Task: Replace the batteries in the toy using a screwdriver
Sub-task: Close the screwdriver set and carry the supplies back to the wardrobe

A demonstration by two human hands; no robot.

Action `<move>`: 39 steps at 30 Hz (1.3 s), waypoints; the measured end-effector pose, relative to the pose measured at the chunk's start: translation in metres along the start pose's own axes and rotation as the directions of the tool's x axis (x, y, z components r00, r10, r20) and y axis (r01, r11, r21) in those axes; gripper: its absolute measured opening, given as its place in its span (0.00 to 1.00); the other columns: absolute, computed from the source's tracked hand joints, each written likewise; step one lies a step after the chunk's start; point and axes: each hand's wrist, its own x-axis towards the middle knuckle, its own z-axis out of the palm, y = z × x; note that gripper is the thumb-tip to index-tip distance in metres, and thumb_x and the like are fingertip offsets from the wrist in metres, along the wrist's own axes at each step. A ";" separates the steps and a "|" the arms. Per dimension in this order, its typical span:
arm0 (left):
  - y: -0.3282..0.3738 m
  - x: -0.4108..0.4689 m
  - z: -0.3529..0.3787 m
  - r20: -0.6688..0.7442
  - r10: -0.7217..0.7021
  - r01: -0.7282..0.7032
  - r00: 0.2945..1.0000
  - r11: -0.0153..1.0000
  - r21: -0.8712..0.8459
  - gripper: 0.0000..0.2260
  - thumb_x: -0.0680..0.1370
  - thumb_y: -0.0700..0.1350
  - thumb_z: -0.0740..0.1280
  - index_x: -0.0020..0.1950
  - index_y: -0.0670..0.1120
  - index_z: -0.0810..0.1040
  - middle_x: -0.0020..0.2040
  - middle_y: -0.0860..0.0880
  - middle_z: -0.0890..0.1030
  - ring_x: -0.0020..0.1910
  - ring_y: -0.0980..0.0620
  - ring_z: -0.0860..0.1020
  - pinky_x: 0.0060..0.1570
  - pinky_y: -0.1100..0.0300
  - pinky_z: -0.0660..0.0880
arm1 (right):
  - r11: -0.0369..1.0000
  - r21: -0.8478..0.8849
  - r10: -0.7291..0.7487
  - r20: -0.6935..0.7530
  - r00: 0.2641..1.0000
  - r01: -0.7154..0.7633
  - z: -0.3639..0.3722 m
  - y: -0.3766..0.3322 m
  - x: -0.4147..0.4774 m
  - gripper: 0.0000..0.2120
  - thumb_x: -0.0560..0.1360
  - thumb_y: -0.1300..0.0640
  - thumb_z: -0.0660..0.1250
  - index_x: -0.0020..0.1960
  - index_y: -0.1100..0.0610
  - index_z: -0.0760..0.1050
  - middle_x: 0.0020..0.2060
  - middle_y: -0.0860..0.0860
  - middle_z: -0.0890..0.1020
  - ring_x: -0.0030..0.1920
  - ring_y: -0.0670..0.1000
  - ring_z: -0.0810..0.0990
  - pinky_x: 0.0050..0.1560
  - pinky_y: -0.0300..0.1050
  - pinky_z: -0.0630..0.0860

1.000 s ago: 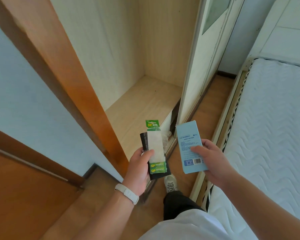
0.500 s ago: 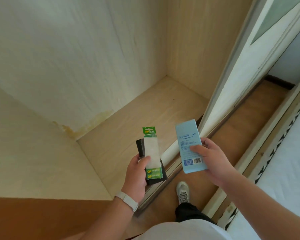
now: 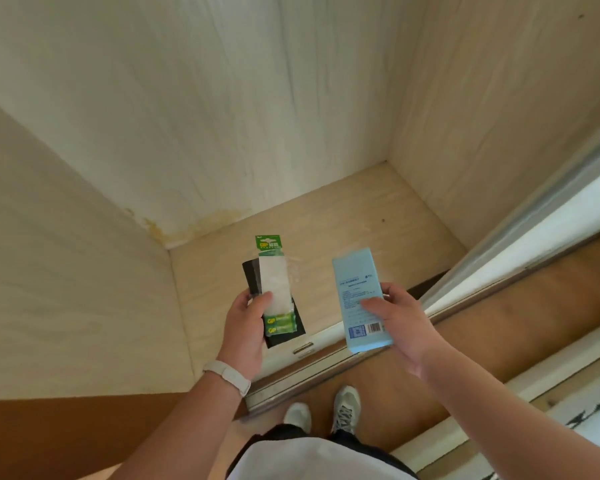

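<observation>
My left hand [image 3: 245, 327] grips a pack of batteries [image 3: 274, 282] together with a flat black piece [image 3: 252, 275] that lies behind it. My thumb is pressed across the front of the pack, just above the green cells at its lower end. The rest of the pack, with its green top card, sticks up well past my thumb. A white wristband [image 3: 227, 372] sits on that wrist.

My right hand [image 3: 399, 320] holds a blue box [image 3: 359, 299] upright by its right edge. The thumb is on the printed face and the fingers are curled behind, with the barcode end lowest. I cannot tell what is in the box.

The two hands are near each other but apart, the pack to the left of the box. Both are held over the pale cupboard floor [image 3: 343, 220]. My shoes [image 3: 345, 407] stand on the brown floor just outside the door track [image 3: 291, 379].
</observation>
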 end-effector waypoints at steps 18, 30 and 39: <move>-0.043 0.114 -0.043 -0.163 -0.133 0.119 0.978 0.989 -0.094 0.12 0.80 0.40 0.65 0.63 0.45 0.78 0.55 0.43 0.85 0.50 0.44 0.85 0.49 0.46 0.83 | 0.981 -0.165 0.105 0.025 0.994 -0.099 0.058 0.021 0.142 0.10 0.76 0.63 0.69 0.55 0.55 0.75 0.51 0.55 0.85 0.50 0.58 0.85 0.56 0.63 0.80; -0.095 0.228 -0.066 -0.115 -0.185 0.176 0.976 0.981 -0.083 0.14 0.79 0.38 0.65 0.65 0.45 0.78 0.57 0.41 0.84 0.51 0.42 0.85 0.44 0.50 0.82 | 0.949 -0.297 0.090 -0.073 0.993 -0.108 0.088 0.075 0.255 0.11 0.75 0.64 0.69 0.56 0.54 0.76 0.52 0.55 0.84 0.51 0.57 0.85 0.57 0.63 0.80; -0.128 0.267 -0.059 -0.158 -0.199 0.180 0.967 0.976 -0.124 0.14 0.79 0.38 0.66 0.64 0.47 0.79 0.53 0.45 0.86 0.45 0.48 0.86 0.35 0.58 0.81 | 0.868 -0.489 0.090 -0.024 0.996 -0.091 0.065 0.106 0.338 0.13 0.75 0.64 0.67 0.56 0.52 0.74 0.53 0.52 0.83 0.52 0.55 0.84 0.50 0.54 0.81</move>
